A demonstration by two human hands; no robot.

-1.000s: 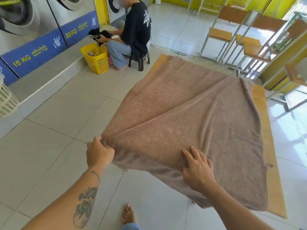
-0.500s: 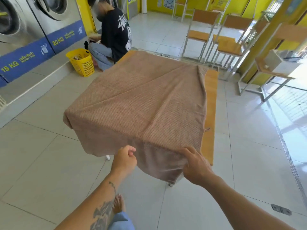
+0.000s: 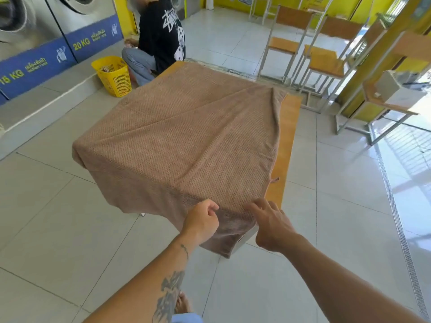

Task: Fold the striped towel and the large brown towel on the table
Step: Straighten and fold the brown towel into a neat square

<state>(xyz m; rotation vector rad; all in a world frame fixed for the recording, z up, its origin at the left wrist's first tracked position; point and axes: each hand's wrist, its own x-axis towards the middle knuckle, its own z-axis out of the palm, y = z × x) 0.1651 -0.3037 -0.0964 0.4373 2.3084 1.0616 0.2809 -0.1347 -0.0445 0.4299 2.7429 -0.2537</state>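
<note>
One brown towel point(image 3: 186, 141): left hand point(image 3: 201, 226) pinches it, right hand point(image 3: 271, 226) touches it.

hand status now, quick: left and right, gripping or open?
left hand: closed, gripping the near edge of the brown towel.
right hand: open, holding nothing, at the towel's near corner.

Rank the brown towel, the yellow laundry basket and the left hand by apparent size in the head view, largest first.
1. brown towel, by far the largest.
2. yellow laundry basket and left hand: about alike in the picture; the hand is far nearer the camera, so no ranking between them.
</note>
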